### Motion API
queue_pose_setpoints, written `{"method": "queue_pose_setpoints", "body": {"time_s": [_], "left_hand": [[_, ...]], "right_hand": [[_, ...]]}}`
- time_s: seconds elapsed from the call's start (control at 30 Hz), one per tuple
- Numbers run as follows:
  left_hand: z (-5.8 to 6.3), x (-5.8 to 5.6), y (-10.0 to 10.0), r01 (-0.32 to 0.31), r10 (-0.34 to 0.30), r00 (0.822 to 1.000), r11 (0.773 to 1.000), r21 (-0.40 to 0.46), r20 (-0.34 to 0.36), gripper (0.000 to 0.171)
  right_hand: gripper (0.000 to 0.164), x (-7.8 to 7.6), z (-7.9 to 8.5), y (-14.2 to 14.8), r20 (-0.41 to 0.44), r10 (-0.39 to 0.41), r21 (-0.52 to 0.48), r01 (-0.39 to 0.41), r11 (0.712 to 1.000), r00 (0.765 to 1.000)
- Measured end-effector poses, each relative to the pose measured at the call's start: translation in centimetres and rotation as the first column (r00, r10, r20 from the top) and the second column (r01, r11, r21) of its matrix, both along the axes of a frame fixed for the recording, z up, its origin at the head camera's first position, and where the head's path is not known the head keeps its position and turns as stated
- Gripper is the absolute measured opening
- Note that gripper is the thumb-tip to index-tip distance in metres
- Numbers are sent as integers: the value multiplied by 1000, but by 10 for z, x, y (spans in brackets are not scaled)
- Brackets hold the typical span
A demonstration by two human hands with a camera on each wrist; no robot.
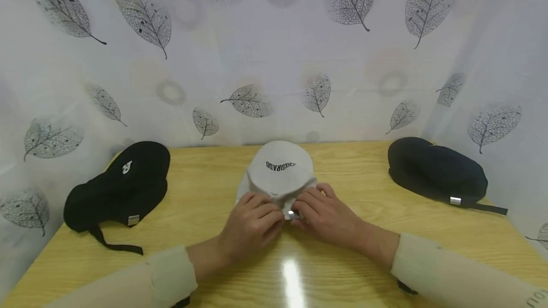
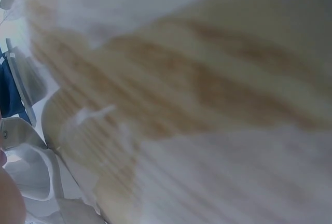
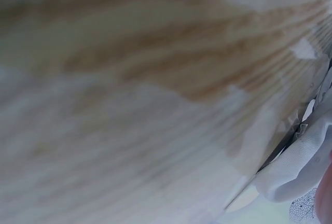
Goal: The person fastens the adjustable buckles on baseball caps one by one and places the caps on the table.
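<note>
A white cap (image 1: 281, 168) with dark COLORADO lettering lies at the table's middle, its lettering upside down from here and its strap side toward me. The left hand (image 1: 257, 222) pinches the near edge of the cap by the strap with curled fingers. Opposite it, the right hand (image 1: 325, 215) grips the strap end beside a small silver buckle (image 1: 292, 213); its fingertips are partly hidden. In the left wrist view, part of the pale cap (image 2: 44, 175) shows beside a sliver of finger. The right wrist view catches a fold of the cap (image 3: 290, 175) near a fingertip (image 3: 324, 198).
On the left of the wooden table (image 1: 205, 175) lies a black cap (image 1: 128, 184) with a white emblem and a loose strap. Another dark cap (image 1: 436, 170), its strap trailing right, sits at the right. A leaf-patterned curtain (image 1: 274, 51) hangs behind and at the sides.
</note>
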State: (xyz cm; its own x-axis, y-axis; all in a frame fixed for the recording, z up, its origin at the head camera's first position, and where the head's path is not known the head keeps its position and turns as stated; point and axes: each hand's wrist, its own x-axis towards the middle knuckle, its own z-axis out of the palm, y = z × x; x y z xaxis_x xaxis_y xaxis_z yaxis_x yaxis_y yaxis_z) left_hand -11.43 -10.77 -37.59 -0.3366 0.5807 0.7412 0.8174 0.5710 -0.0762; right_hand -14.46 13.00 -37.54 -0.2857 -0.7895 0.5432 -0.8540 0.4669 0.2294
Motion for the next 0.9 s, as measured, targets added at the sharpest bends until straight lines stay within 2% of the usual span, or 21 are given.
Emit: {"method": "queue_pose_setpoints", "body": {"time_s": [0.6,0.7,0.9], "left_hand": [[-1,-2,4,30,-30,1000,1000,6,4,8],[0,0,5,21,-21,1000,1000,2,19,9],[3,2,2,-28,29,995,1000,-8,95,13]], "right_hand": [[27,-1,0,0,8,24,5,-24,1000,1000],[28,0,0,0,4,17,8,-17,1000,1000],[28,-2,0,1,0,13,10,-13,1000,1000]]}}
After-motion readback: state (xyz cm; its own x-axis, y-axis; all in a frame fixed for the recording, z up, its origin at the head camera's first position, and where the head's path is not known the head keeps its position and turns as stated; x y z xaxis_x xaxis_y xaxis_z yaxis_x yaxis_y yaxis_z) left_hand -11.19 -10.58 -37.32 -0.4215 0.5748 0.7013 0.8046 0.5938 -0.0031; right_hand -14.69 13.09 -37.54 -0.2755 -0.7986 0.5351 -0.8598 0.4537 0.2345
